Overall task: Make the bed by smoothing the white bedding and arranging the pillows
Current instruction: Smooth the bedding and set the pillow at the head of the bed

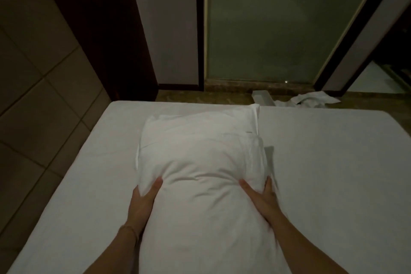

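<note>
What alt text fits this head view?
Both hands, left hand and right hand, press the sides of a white pillow on a white-sheeted bed; a second pillow lies behind it.

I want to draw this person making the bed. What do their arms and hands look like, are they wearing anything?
Both arms are bare, with no sleeves in view and no gloves. The left hand has a thin bracelet around its wrist. The right hand shows no rings, watch or bracelet that can be made out in this dim light.
</note>
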